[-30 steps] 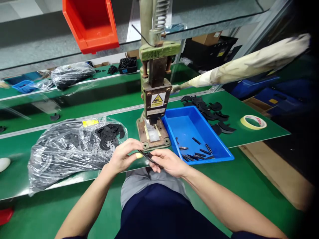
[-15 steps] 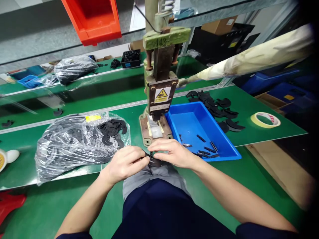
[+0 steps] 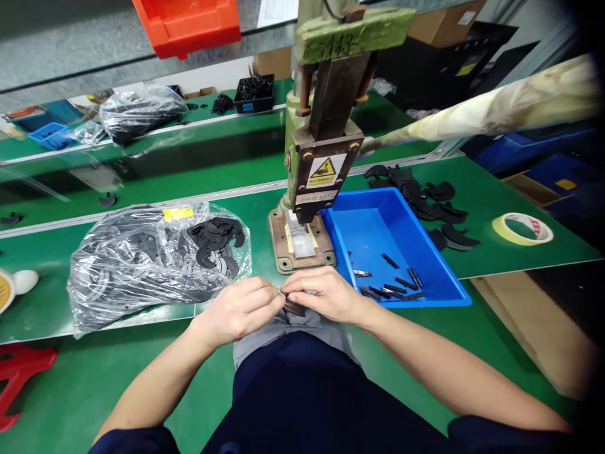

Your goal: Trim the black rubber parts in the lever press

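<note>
A curved black plastic piece is held between both hands, just in front of the press base and above my lap. My left hand pinches it from the left, fingers closed. From the other side my right hand grips it, its fingertips meeting the left ones; they hide much of the piece. Beyond the hands stands a green hand press with a warning label, its ram above a small pale fixture. Several small dark clips lie in the blue tray to the right.
A clear plastic bag of curved black pieces lies on the left of the green bench. More loose black pieces sit behind the tray, near a tape roll. The press lever reaches out right; an orange bin hangs above.
My fingertips have drawn closer together around the black piece, covering more of it. The view has shifted, so the press appears larger and tilted. The tray and bag stay in place.
</note>
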### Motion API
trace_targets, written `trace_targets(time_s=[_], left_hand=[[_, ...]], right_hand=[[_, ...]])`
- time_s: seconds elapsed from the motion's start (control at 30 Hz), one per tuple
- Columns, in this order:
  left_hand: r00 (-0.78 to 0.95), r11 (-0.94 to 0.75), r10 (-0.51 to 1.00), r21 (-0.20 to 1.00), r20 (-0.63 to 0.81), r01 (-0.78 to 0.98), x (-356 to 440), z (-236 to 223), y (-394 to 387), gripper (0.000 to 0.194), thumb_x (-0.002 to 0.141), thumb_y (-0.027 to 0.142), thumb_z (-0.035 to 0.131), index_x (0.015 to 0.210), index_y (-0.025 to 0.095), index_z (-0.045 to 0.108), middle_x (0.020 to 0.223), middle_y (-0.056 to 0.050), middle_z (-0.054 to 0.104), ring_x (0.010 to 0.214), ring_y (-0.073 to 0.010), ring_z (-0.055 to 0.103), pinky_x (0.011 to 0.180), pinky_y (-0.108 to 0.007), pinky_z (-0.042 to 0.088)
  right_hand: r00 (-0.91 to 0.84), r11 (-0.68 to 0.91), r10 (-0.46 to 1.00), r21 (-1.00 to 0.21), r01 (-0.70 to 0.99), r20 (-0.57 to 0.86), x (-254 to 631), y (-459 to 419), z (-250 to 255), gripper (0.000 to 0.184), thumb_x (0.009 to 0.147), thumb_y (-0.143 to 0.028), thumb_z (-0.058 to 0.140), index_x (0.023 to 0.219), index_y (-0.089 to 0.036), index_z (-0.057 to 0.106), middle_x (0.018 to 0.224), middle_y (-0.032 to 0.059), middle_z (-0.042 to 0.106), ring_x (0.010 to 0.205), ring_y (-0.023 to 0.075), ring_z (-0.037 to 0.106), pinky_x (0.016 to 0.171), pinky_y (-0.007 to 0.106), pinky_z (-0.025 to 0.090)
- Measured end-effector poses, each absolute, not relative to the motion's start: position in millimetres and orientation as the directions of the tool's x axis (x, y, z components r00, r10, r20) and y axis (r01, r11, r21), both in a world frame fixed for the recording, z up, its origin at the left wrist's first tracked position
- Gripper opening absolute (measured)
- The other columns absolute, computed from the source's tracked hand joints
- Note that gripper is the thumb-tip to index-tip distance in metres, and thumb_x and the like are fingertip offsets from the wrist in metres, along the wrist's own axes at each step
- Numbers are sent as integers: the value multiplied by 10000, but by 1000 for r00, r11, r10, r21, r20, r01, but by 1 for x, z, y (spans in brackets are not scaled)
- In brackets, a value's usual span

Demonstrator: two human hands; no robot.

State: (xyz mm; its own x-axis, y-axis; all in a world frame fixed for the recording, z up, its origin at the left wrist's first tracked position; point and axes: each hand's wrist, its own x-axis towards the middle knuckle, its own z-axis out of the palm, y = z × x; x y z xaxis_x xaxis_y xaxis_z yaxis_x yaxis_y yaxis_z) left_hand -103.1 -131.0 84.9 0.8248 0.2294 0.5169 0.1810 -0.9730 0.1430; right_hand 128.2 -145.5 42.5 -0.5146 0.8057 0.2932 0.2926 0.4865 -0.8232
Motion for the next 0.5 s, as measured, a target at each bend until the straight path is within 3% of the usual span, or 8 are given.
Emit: trace_targets(time_s=[0.13,0.23,0.3,0.37,0.43,0.5], left_hand=[[819,-951,309,159,484,265,-105,70,-124,218,971,120,517,1162,154,616,955,-107,712,878,-180,662,788,-315,571],[712,-868,497,284,497,408,-112,55,-105,198,976,151,503,1095,158,660,960,-99,708,870,-170,659,763,-286,550],[555,-735,678,459,483,499,-119,45,-81,168,951,177,539,1025,165,689,951,-85,709,880,-167,663,784,-282,542],[320,-500,866,658,385,563,-128,35,-47,96,880,193,621,933,171,697,894,-55,708,827,-165,660,781,-288,538],[30,-226,970,845,243,485,-140,28,-4,75,799,187,690,863,155,665,762,-20,675,682,-150,639,676,-266,527],[-184,-59,975,944,124,324,-154,23,42,111,746,145,717,815,141,629,691,-2,639,608,-139,628,642,-261,522]], right_hand=[[-447,445,858,-800,402,252,134,-142,40,246,911,-337,597,1094,-257,742,1086,50,771,1006,200,727,930,347,587],[-334,407,905,-761,506,262,157,-138,40,310,922,-357,571,1185,-257,701,1205,76,733,1120,246,691,1004,427,559],[-265,371,928,-729,575,263,181,-136,39,300,929,-385,542,1127,-253,724,1150,85,749,1057,263,712,962,453,575],[-167,274,961,-659,700,222,207,-134,35,317,896,-494,549,1024,-284,749,1062,57,772,977,263,733,896,430,598],[-147,218,975,-589,778,167,234,-130,27,372,868,-573,523,944,-294,757,1007,58,780,930,273,744,843,415,610],[-123,185,981,-524,832,152,259,-127,15,415,833,-629,515,877,-296,759,983,72,777,877,279,750,738,392,622]])
